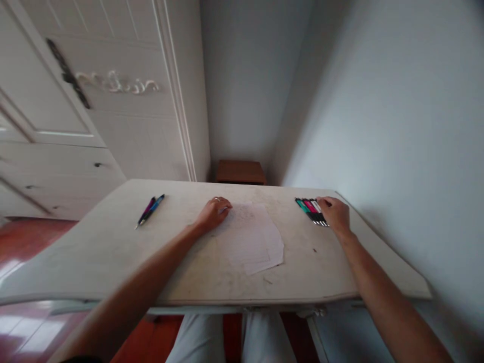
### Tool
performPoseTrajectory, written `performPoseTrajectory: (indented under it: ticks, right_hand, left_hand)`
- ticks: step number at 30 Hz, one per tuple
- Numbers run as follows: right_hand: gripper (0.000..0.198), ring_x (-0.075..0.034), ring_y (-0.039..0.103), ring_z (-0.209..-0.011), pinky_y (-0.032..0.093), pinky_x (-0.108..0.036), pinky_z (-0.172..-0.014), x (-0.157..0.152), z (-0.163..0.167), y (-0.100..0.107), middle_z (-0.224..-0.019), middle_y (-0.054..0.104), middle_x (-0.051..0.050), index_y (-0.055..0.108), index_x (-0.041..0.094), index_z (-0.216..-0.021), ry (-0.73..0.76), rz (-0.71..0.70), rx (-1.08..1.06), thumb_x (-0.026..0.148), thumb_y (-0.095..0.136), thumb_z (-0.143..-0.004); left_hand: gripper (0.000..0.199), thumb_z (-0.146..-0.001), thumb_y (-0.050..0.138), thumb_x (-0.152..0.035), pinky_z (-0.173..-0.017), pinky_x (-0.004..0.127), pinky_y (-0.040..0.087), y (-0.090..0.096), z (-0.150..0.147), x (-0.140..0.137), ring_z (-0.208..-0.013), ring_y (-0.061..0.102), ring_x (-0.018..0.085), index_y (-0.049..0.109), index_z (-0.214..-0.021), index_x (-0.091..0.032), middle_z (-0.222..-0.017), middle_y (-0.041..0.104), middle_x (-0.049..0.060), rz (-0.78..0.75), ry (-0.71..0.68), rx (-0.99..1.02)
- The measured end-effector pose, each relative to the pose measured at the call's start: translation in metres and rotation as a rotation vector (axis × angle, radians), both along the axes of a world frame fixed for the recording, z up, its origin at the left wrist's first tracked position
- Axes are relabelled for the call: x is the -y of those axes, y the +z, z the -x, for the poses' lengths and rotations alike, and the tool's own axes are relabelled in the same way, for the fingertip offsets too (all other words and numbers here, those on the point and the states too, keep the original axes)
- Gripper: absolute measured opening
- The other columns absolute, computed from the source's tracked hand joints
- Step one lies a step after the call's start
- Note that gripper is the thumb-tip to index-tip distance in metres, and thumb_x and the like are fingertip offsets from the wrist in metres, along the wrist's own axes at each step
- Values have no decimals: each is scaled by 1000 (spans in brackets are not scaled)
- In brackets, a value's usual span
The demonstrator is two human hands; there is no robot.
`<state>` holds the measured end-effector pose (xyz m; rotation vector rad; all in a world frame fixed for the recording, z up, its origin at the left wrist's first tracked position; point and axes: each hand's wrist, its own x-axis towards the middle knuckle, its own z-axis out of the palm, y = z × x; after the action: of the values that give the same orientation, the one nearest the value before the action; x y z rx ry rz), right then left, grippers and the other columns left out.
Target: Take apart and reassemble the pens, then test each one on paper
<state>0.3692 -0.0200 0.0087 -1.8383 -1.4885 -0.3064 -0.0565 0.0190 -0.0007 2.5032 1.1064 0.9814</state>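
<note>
My left hand (pixel 214 214), with a ring on one finger, rests at the upper left edge of the paper sheets (pixel 253 239). Its fingers lie loosely apart, and the sheets are lined, overlapping and covered with faint writing near the top. On the right, my right hand (pixel 335 214) is closed in a pinch at the right end of a row of pens (pixel 310 209). These pens lie side by side, with green, red and white barrels and dark grips. The pen at my right fingertips is mostly hidden by the hand.
A purple pen (pixel 148 207) and a blue pen (pixel 154 207) lie together on the left of the worn white table (pixel 102 252). A white wardrobe (pixel 151 131) stands to the left, a wall (pixel 397 126) to the right. Behind the table is a brown wooden stool or box (pixel 241 171).
</note>
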Motion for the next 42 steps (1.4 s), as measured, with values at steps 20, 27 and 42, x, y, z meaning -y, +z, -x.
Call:
performPoseTrajectory:
  ticks: [20, 27, 42]
  right_hand:
    - [38, -23, 64, -67, 46, -33, -66, -2, 41, -4, -74, 71, -9, 68, 19, -69, 470, -23, -22, 46, 48, -84]
    - [38, -22, 63, -68, 45, -33, -68, -3, 42, -5, -74, 70, -9, 67, 19, -67, 483, 9, -53, 48, 48, -84]
    - [37, -21, 64, -68, 47, -32, -68, 1, 52, -3, -73, 71, -7, 70, 19, -69, 560, 94, -136, 48, 52, -82]
  left_hand:
    - [37, -81, 45, -18, -89, 47, 32, 34, 105, 1, -115, 47, 33, 64, -113, -20, -116, 65, 15, 226, 1125, -356]
    - [29, -78, 49, -17, -87, 49, 35, 31, 107, 1, -105, 53, 34, 70, -97, -19, -104, 70, 16, 65, 1035, -237]
    - [36, -63, 76, -33, -51, 18, 42, 42, 66, -6, -68, 67, 14, 63, -91, -16, -78, 68, 3, 466, 394, 1154]
